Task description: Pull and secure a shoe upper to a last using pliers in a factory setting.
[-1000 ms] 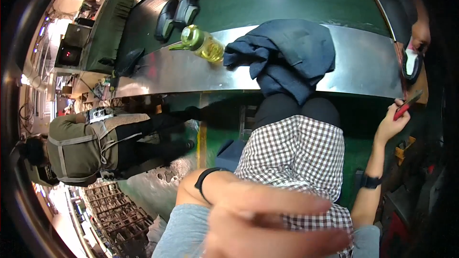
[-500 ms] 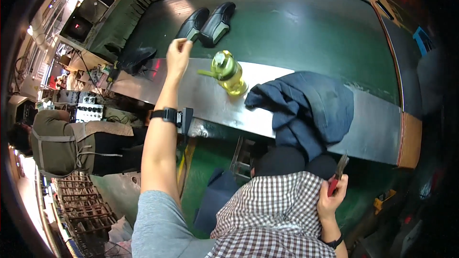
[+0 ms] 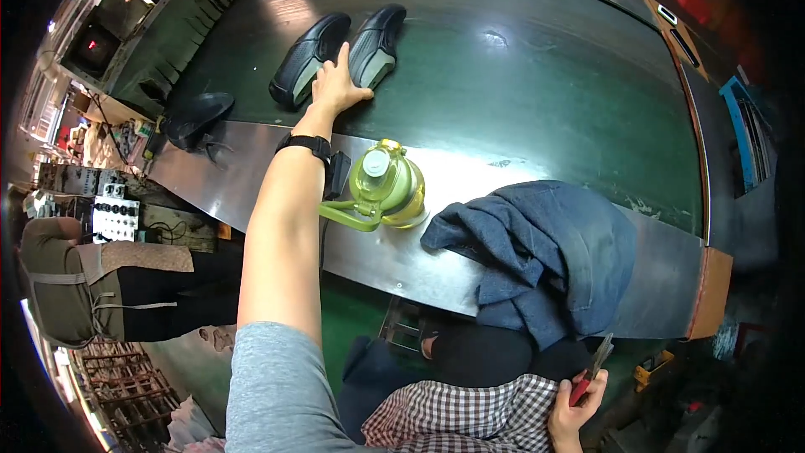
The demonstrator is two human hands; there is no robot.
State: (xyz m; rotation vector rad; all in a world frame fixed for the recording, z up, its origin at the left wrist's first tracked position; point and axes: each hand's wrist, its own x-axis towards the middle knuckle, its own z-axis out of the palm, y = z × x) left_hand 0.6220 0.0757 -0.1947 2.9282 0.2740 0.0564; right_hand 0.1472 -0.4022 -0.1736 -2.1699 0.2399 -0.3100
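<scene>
- While my left hand (image 3: 338, 91) is stretched out past the bottle (image 3: 411, 189), its fingers are spread and seem to have hold of nothing; they lie at the gap between the left shoe (image 3: 307, 59) and the right shoe (image 3: 374, 46), and from out here I cannot tell whether they touch either.
- Both shoes rest on the green belt (image 3: 520, 117), on the bottle's far side: one about straight beyond it, the other off to its left.
- My right hand (image 3: 583, 413) is wrapped round a red-handled tool (image 3: 579, 391), right of the bottle and nearer the body, metal tip pointing away from me.
- Done, as I judge it: the reach has got to the shoes, and the tool is in hand.
- Left, as I judge it: neither shoe is firmly gripped or lifted, and the tool is well apart from them, so handling has barely begun.
- Just right of the bottle, crumpled blue cloth (image 3: 579, 252) lies over the metal ledge (image 3: 394, 260).
</scene>
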